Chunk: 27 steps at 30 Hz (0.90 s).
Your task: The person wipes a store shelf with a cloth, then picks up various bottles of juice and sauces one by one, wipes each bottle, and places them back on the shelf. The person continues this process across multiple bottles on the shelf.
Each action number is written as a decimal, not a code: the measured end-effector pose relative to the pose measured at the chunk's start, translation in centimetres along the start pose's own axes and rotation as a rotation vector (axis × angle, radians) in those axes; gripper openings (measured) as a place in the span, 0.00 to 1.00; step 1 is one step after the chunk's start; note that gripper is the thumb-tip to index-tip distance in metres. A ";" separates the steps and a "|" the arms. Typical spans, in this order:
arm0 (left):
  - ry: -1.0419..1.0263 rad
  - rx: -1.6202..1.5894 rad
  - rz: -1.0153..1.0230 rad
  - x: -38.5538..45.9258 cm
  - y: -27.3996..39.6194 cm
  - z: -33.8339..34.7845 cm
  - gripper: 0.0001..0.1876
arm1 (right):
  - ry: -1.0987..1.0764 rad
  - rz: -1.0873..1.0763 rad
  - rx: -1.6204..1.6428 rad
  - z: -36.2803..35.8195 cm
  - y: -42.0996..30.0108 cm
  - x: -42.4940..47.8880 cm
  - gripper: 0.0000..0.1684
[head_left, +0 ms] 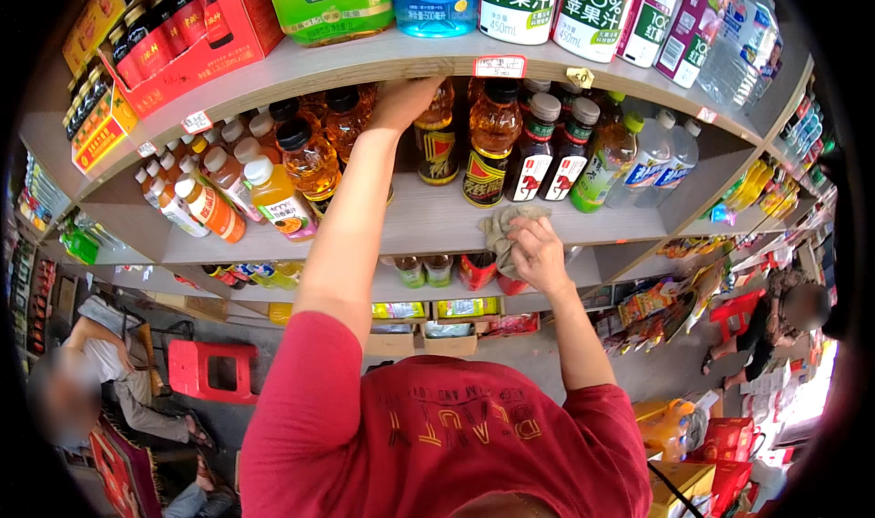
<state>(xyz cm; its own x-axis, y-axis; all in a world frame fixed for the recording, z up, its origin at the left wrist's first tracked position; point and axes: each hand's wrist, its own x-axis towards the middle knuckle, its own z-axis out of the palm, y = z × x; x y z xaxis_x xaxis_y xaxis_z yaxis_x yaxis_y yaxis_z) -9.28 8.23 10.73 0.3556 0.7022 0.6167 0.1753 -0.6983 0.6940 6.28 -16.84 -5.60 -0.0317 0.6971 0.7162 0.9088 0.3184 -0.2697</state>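
Observation:
My left hand point(403, 102) reaches under the upper shelf board and closes around the top of an amber drink bottle point(437, 150) with a black label; its cap and part of my fingers are hidden. Bunched in my right hand point(539, 252) is a grey-beige cloth point(509, 234), pressed at the front edge of the middle shelf point(437, 227). Just behind the cloth stand another amber bottle point(487, 145) and dark bottles with white labels point(534, 152). Left of my forearm are more amber bottles point(307, 162) and an orange juice bottle point(279, 200).
Green tea point(605, 159) and clear bottles point(646, 159) stand to the right. Large bottles and juice cartons point(517, 5) line the upper shelf point(410, 63). A red plastic stool point(212, 372) is behind on the left. People sit at left point(130, 381) and right point(765, 333).

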 end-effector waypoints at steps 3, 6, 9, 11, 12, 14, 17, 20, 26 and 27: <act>0.084 0.131 0.066 3.6 -4.7 3.4 0.33 | -0.006 0.005 0.015 0.1 -0.1 0.1 0.11; 0.108 0.136 0.032 6.3 -7.0 5.6 0.32 | 0.006 0.009 0.018 0.1 -0.1 0.1 0.10; 0.118 0.171 -0.006 8.2 -8.7 6.5 0.32 | 0.007 -0.005 0.023 0.2 -0.1 0.2 0.10; 0.125 0.198 -0.036 9.2 -9.5 6.8 0.32 | 0.000 -0.025 0.019 0.2 0.0 0.5 0.10; 0.115 0.202 -0.048 9.3 -9.8 7.1 0.32 | -0.007 -0.019 0.026 0.2 -0.1 0.5 0.10; 0.097 0.209 -0.068 9.4 -10.4 7.7 0.32 | -0.019 -0.020 0.014 0.0 0.0 0.6 0.10; 0.042 0.231 -0.081 8.9 -10.6 7.8 0.32 | -0.034 -0.005 0.043 0.0 -0.2 0.5 0.12; -0.041 0.257 -0.086 7.2 -11.0 7.3 0.32 | -0.022 -0.047 0.037 0.3 0.1 0.7 0.12; 0.068 0.092 -0.065 -2.4 -12.3 8.9 0.22 | -0.044 -0.047 0.048 0.5 0.0 0.6 0.13; 0.034 -0.046 -0.064 -3.7 -13.0 9.0 0.21 | -0.051 -0.045 0.047 0.5 0.0 0.7 0.13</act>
<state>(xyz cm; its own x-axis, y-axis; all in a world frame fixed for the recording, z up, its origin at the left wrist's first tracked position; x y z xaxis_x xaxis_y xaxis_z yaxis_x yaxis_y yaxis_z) -4.63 13.40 -3.91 0.3136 0.7500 0.5824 0.1538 -0.6453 0.7482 6.10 -16.04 -5.45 -0.0945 0.7126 0.6952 0.8852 0.3796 -0.2688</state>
